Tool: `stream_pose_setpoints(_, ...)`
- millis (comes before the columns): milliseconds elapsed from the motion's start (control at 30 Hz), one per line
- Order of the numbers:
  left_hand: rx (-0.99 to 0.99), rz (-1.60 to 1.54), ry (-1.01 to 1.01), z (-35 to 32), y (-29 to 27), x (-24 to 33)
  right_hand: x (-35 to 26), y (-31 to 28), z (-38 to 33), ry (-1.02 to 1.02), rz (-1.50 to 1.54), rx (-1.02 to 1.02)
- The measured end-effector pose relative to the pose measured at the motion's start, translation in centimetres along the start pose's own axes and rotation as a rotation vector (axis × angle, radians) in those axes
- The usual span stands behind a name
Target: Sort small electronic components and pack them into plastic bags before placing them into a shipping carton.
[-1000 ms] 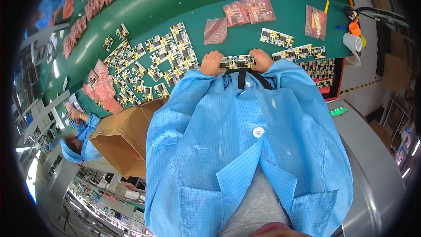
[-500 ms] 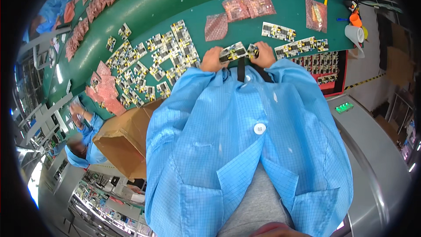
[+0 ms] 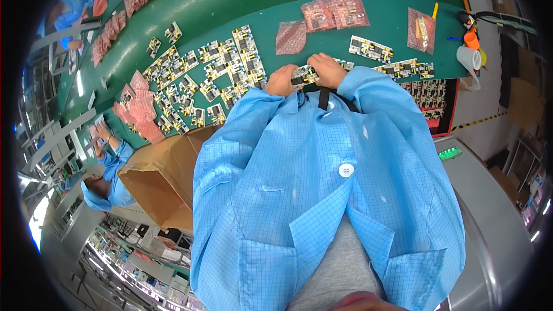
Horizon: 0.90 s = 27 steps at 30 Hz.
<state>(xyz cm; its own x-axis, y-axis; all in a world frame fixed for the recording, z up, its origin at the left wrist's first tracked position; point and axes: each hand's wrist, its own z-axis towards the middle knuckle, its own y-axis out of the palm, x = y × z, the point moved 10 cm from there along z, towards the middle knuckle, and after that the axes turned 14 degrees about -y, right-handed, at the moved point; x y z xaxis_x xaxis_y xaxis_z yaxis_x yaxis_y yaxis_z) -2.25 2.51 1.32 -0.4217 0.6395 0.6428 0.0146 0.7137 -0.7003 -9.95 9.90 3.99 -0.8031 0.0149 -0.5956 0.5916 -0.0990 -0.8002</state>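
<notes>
Close to my body, a strip of circuit board (image 3: 305, 76) with black and yellow parts is held between both hands above the bench's near edge. My left hand (image 3: 281, 80) is closed on its left end. Over the right end, my right hand (image 3: 326, 70) is closed on the same board, its fingers hiding part of it. Just past the right hand lies a partly hidden board (image 3: 346, 64). Many similar boards (image 3: 222, 66) cover the green bench to the left, and a board strip (image 3: 370, 49) lies to the right.
Pink bubble bags (image 3: 334, 12) lie at the back of the green bench (image 3: 265, 11). A red tray of boards (image 3: 429, 101) sits at right, near a white cup (image 3: 468, 57). At left are a cardboard box (image 3: 158, 175) and a co-worker in blue (image 3: 112, 175).
My right hand has moved left, from a small separate board to the strip in my left hand. A board now shows on the bench beyond the right hand.
</notes>
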Motion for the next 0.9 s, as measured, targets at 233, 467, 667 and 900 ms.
stream_pose_setpoints(233, 0.072, -0.097, 0.128, -0.9, -1.0, 1.0, -0.4, 0.1, -1.1, -0.033, 0.252, -0.003)
stream_pose_setpoints(467, 0.026, -0.130, 0.139, -0.7, -0.7, 1.7, -3.9, -4.1, -0.8, -0.159, -0.134, 0.132)
stream_pose_setpoints(667, -0.096, 0.032, 0.095, 0.3, -0.4, 4.1, -2.2, -0.6, -0.6, -0.033, -0.177, -0.152)
stream_pose_setpoints(900, 0.003, 0.001, 0.145, -0.3, -0.2, 3.5, -2.3, -0.3, -1.4, -0.138, 0.026, 0.038)
